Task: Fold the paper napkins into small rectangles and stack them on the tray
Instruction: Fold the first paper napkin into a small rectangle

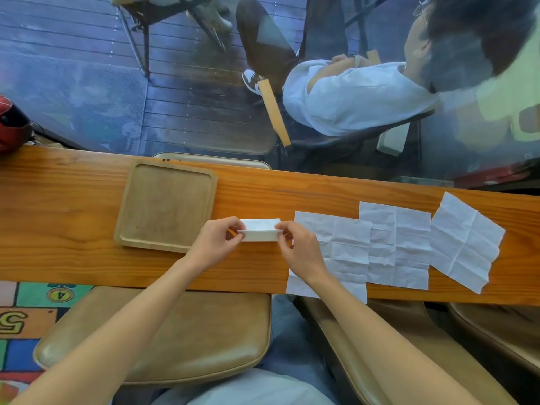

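You're at a long orange-brown wooden counter (87,194) facing a window, with a square wooden tray (166,173) left of centre and three unfolded creased white paper napkins (397,244) spread flat to your right. Your left hand (214,241) and right hand (301,249) each pinch one end of a narrow folded white napkin strip (260,233), just right of the tray.

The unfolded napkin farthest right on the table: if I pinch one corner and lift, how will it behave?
The rightmost napkin is thin, creased sheet, so it will probably droop rather than stay flat. It looks very light and may slide on the smooth table. Its crease lines should help it fold.
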